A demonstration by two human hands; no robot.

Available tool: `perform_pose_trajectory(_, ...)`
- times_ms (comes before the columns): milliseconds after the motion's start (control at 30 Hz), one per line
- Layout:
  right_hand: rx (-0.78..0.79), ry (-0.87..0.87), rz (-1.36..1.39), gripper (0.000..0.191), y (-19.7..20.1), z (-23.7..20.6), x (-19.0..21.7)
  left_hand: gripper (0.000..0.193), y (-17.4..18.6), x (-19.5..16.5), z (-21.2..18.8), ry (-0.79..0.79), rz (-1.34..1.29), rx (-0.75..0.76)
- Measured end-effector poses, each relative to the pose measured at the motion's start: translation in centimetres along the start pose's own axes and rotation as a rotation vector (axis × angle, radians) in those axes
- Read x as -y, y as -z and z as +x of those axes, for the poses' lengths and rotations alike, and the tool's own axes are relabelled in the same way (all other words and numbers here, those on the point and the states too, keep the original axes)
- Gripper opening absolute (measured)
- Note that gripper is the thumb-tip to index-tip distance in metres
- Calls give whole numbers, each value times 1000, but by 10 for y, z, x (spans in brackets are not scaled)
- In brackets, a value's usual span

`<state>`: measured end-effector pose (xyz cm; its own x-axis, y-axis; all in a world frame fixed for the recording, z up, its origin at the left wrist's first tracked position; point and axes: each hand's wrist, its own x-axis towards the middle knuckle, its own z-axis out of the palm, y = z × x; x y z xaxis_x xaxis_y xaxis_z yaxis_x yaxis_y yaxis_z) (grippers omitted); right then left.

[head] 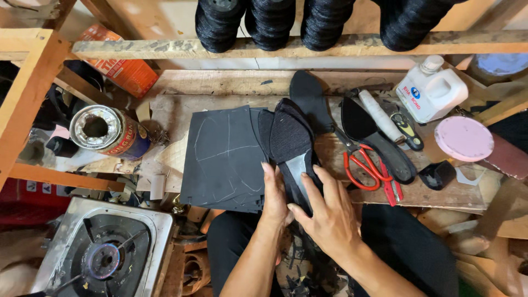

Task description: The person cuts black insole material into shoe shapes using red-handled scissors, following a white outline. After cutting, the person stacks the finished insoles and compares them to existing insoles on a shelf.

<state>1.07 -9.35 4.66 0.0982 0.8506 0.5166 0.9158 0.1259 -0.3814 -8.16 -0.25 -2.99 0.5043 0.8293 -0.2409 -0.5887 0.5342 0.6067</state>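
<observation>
Black shoe insole [291, 144], fabric-textured with grey shank strip, lengthwise on counter [176, 110], pointed toe away, heel pinned under both flat, spread hands [275, 198] [330, 212].

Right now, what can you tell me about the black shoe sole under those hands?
The shoe sole is black and pointed, with a rough fabric-like front and a smooth grey panel toward the heel. It lies flat on the wooden bench, partly over dark sheets. The left hand and right hand press on its heel end.
</observation>
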Motion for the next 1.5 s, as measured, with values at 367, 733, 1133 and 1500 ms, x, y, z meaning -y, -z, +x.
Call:
perform_pose_trajectory(367, -47, -121, 126, 68, 3, 4, -3, 95, -9, -6, -3, -39, -43, 204)
perform_pose_trajectory(733, -145, -217, 117, 55, 47, 2, -87, 101, -25, -18, -8, -95, -70, 294)
perform_pose_trajectory(1133, -124, -341, -73, 56, 53, -13, -167, 98, -17, -13, -3, -36, -116, 263)
perform_pose_trajectory(1500, -286, -381, 60, 48, 78, -11, -180, 96, -13, -10, 0, -26, -110, 258)
